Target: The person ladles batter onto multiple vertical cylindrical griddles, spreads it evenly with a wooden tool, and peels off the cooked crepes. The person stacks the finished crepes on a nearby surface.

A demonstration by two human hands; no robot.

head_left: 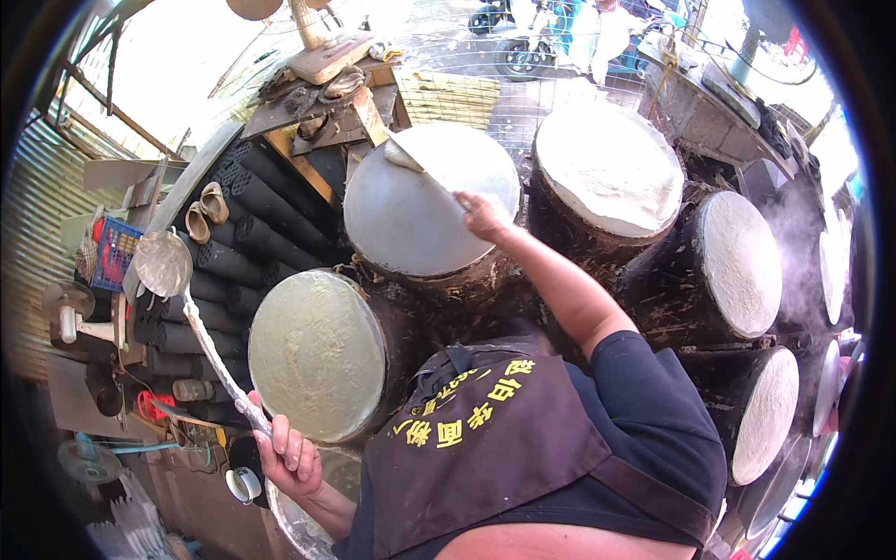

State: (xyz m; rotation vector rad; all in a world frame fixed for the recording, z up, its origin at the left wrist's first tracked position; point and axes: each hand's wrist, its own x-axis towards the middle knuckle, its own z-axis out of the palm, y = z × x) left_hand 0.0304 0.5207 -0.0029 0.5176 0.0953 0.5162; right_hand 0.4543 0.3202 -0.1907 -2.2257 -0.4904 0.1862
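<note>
My left hand [291,455] is closed round the pale, batter-crusted handle of a long ladle [163,263], its round bowl raised at the far left. My right hand [487,217] reaches over a round griddle [383,219] and grips the near end of a thin, long scraper [434,175] lying across it. Left of the scraper the surface looks smooth and grey; on the right it is bright white. A beige lump of batter [401,156] sits at the scraper's far end. Nearer my left hand, another griddle [317,355] carries a yellowish, rough layer.
More drum-shaped stoves stand to the right, with a white-coated griddle [611,168] and a tilted-looking griddle [742,264] among them; steam rises there. Black perforated briquettes [266,191] are stacked at left, shoes [207,213] on top. A cluttered wooden stand [327,103] is behind.
</note>
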